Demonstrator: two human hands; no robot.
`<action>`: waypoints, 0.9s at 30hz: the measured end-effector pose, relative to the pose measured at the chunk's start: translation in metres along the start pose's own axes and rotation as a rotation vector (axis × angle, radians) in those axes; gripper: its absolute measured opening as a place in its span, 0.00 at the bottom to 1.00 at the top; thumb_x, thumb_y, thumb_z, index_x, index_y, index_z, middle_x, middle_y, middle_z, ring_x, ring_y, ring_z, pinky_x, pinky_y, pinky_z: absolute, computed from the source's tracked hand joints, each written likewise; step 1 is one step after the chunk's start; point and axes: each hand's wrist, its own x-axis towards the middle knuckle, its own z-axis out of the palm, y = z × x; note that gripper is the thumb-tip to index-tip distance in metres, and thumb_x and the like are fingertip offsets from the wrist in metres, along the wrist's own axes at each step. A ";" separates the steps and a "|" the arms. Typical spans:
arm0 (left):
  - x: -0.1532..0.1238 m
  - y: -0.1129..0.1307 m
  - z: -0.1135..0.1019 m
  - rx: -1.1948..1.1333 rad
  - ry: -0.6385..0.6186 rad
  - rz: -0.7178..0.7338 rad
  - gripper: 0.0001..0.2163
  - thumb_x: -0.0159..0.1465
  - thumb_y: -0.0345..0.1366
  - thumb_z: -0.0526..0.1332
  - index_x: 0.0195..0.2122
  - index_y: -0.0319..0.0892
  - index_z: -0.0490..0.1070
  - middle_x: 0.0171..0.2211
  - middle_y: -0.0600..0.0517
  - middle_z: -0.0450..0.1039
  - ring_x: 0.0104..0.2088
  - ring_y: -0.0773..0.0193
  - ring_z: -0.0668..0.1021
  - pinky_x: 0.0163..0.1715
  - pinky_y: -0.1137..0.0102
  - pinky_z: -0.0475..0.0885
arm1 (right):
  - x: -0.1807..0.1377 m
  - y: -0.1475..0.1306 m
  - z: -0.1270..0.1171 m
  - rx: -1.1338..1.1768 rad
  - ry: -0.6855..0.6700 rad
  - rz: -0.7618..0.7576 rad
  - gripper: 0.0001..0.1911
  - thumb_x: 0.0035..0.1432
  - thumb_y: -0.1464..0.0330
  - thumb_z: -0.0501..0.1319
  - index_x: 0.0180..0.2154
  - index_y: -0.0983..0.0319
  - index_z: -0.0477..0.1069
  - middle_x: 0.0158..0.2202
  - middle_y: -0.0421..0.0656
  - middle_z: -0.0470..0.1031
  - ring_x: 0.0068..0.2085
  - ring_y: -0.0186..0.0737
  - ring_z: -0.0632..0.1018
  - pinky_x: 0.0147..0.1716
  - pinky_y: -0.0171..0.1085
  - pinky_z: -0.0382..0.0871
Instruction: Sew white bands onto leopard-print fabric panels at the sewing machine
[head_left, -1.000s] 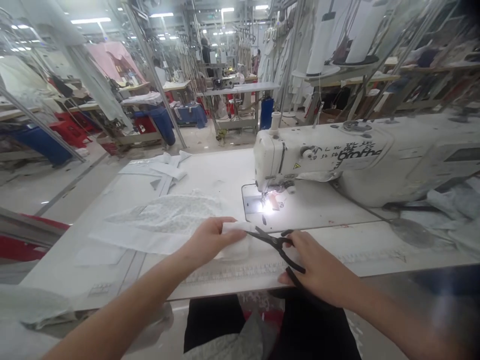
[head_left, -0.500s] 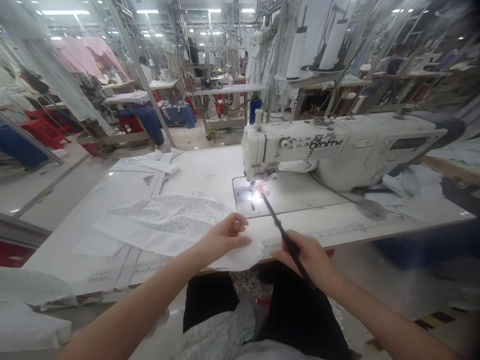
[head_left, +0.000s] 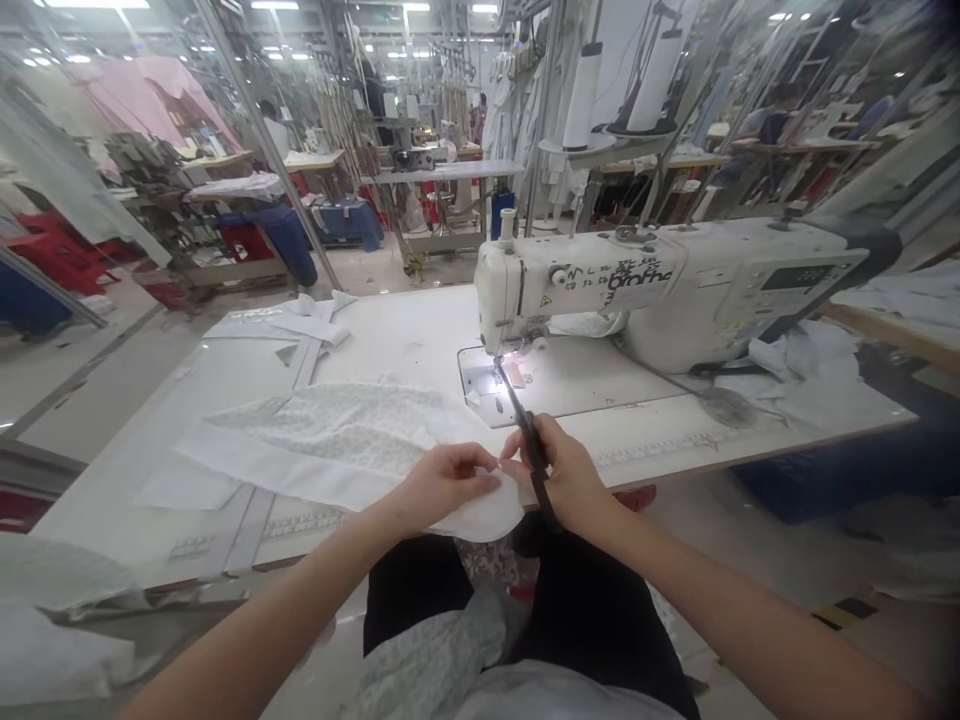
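Observation:
My left hand is closed, thumb and fingers pinching the rounded edge of a white fabric piece. Patterned white cloth covers part of that piece on the table. My right hand is wrapped round a pair of black-handled scissors, whose long blades point away from me toward the needle area. Its thumb and forefinger meet close to my left fingertips at the fabric edge. Just beyond the blades stands a white sewing machine, its lamp lighting the needle plate.
A printed ruler strip runs along the front edge of the white table. Fabric strips lie at the back left, crumpled cloth at the right. Thread cones rise behind the machine. Patterned cloth rests on my lap.
My right hand has moved left and up, bringing the scissors close to my left hand. My left fingers have closed on the fabric edge. The whole view has shifted slightly.

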 end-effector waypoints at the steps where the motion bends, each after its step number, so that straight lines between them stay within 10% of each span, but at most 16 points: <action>1: 0.000 -0.001 0.000 0.020 0.012 -0.001 0.13 0.51 0.42 0.65 0.32 0.38 0.71 0.24 0.54 0.67 0.23 0.71 0.68 0.22 0.75 0.61 | -0.001 0.002 -0.002 -0.001 0.007 -0.011 0.06 0.50 0.70 0.60 0.31 0.60 0.62 0.26 0.36 0.66 0.25 0.33 0.67 0.25 0.31 0.62; 15: 0.000 0.000 -0.004 0.014 -0.031 0.005 0.13 0.51 0.43 0.66 0.30 0.39 0.70 0.24 0.56 0.66 0.25 0.71 0.68 0.26 0.74 0.62 | -0.007 0.002 -0.015 -0.081 -0.096 -0.004 0.08 0.53 0.67 0.58 0.33 0.59 0.59 0.28 0.37 0.67 0.28 0.35 0.68 0.28 0.34 0.63; 27: -0.008 0.010 -0.010 0.022 -0.017 -0.027 0.15 0.51 0.45 0.65 0.24 0.38 0.67 0.22 0.55 0.63 0.22 0.72 0.65 0.22 0.76 0.59 | -0.032 0.005 -0.054 -0.607 -0.360 0.055 0.21 0.43 0.54 0.66 0.29 0.60 0.59 0.35 0.42 0.67 0.35 0.43 0.69 0.29 0.36 0.62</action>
